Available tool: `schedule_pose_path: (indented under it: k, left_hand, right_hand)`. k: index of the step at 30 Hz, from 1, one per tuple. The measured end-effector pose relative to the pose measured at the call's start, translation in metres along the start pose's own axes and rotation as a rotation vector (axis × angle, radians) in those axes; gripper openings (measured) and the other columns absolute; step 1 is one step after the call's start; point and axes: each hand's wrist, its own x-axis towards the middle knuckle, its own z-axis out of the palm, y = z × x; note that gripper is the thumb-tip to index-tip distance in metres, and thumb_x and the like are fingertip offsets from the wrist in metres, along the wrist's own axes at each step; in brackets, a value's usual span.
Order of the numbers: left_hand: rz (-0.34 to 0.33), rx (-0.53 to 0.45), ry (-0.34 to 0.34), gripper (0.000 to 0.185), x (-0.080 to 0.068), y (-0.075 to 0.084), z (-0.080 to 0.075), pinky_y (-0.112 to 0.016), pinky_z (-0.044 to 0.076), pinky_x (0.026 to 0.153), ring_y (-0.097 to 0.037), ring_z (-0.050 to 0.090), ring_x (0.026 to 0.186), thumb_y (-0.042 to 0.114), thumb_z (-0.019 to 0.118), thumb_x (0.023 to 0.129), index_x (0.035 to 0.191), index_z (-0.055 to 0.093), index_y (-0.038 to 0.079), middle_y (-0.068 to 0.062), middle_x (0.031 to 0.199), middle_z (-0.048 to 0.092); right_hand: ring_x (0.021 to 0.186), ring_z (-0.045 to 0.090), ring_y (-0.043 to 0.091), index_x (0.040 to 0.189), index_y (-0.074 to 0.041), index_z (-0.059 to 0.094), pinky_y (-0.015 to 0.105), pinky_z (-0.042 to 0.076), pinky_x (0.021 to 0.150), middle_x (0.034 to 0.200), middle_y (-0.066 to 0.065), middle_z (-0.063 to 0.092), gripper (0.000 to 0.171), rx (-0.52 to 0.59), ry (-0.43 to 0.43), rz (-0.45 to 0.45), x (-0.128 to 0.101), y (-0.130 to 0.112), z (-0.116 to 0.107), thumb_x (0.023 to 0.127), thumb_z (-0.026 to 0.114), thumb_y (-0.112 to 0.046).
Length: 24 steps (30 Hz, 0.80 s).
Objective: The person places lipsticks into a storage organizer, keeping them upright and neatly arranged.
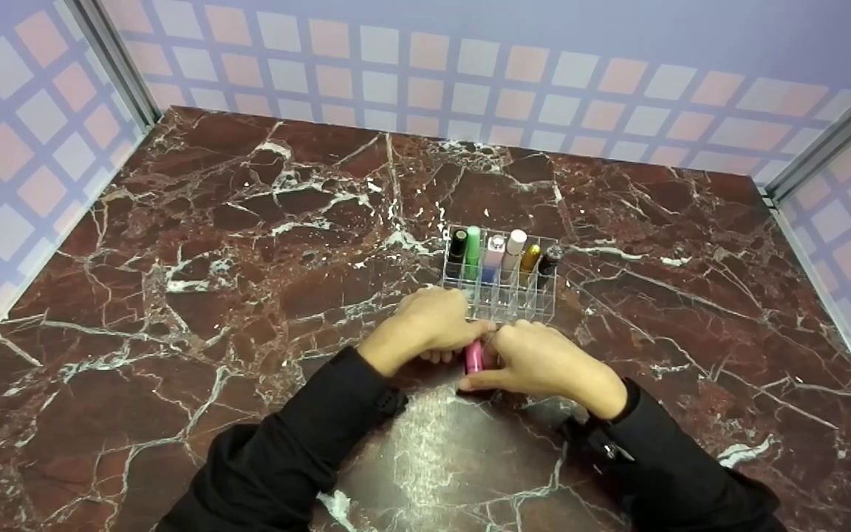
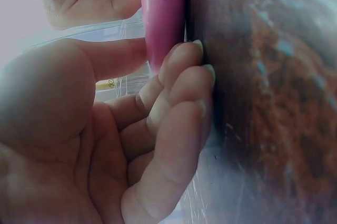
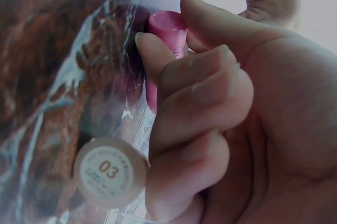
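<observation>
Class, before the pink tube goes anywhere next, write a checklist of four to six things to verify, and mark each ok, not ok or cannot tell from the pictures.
1. Pink tube held: ok, the right hand and left hand both have fingers on it.
2. Firm hold by the right hand: ok, in the right wrist view its fingers curl round the tube.
3. Tube lifted off the marble table: cannot tell.
4. Free slots in the clear organizer: ok, only the back row holds tubes.
5. Organizer within reach: ok, it stands just beyond the hands.
6. Tube's cap fully shut: cannot tell.
</observation>
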Motion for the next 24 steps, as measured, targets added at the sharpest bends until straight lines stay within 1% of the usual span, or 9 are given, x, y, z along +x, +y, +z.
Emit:
schedule_pose_path:
  k: [2,6,10,13,17,20,24]
  left_hand:
    - [-0.003,0.004,0.0,0.066,0.0004,-0.0001,0.0,-0.026,0.052,0.044,-0.013,0.061,0.047,0.058,0.056,0.099,0.142,0.054,0.008,-0.001,0.063,0.068]
    - [-0.011,0.014,-0.003,0.072,0.0017,-0.0003,0.0002,-0.025,0.05,0.043,-0.013,0.062,0.047,0.059,0.056,0.099,0.151,0.046,0.011,0.0,0.061,0.067]
    - [-0.01,0.021,-0.004,0.068,0.0022,-0.0004,0.0002,-0.025,0.049,0.043,-0.013,0.061,0.047,0.06,0.056,0.099,0.146,0.052,0.011,0.0,0.059,0.066]
    - [-0.002,0.024,-0.002,0.067,0.0025,-0.0007,0.0003,-0.024,0.048,0.043,-0.012,0.06,0.046,0.058,0.056,0.099,0.146,0.051,0.01,0.001,0.059,0.065]
    - [-0.003,0.021,-0.01,0.075,0.0034,-0.001,0.0004,-0.024,0.047,0.041,-0.012,0.058,0.046,0.056,0.056,0.1,0.157,0.035,0.013,0.001,0.059,0.065]
    - [-0.013,0.015,-0.023,0.077,0.0035,-0.0011,0.0,-0.023,0.047,0.041,-0.011,0.058,0.046,0.056,0.056,0.1,0.159,0.031,0.014,0.001,0.06,0.065]
    - [-0.017,0.011,-0.027,0.076,0.0035,-0.001,-0.0001,-0.023,0.048,0.041,-0.011,0.058,0.047,0.055,0.056,0.1,0.159,0.031,0.014,0.001,0.061,0.066]
  right_hand:
    - [0.042,0.039,0.002,0.061,-0.022,0.054,0.024,0.037,0.043,0.05,-0.014,0.046,0.048,0.0,0.0,0.003,0.0,-0.0002,-0.0001,0.087,0.073,-0.057]
    - [0.043,0.038,0.003,0.061,-0.022,0.052,0.025,0.036,0.044,0.05,-0.014,0.044,0.049,-0.011,0.014,-0.005,0.0002,0.0,0.0,0.087,0.073,-0.058]
    - [0.043,0.036,0.002,0.061,-0.021,0.051,0.025,0.035,0.043,0.049,-0.015,0.043,0.05,-0.014,0.017,-0.009,0.0002,0.0003,0.0003,0.087,0.073,-0.058]
    - [0.042,0.037,0.002,0.059,-0.022,0.052,0.024,0.035,0.042,0.048,-0.016,0.043,0.05,-0.005,0.008,-0.004,0.0004,0.0002,0.0005,0.087,0.072,-0.058]
    - [0.041,0.038,0.002,0.059,-0.022,0.054,0.024,0.035,0.042,0.048,-0.016,0.044,0.049,0.003,0.002,0.0,0.0005,0.0003,0.0007,0.087,0.072,-0.059]
    - [0.041,0.037,0.002,0.059,-0.022,0.054,0.024,0.035,0.041,0.048,-0.016,0.044,0.049,0.003,0.004,-0.001,0.0003,0.0002,0.0007,0.087,0.072,-0.058]
    - [0.041,0.037,0.001,0.059,-0.022,0.054,0.023,0.034,0.041,0.047,-0.016,0.044,0.049,0.004,0.006,-0.002,0.0001,0.0,0.0002,0.087,0.072,-0.058]
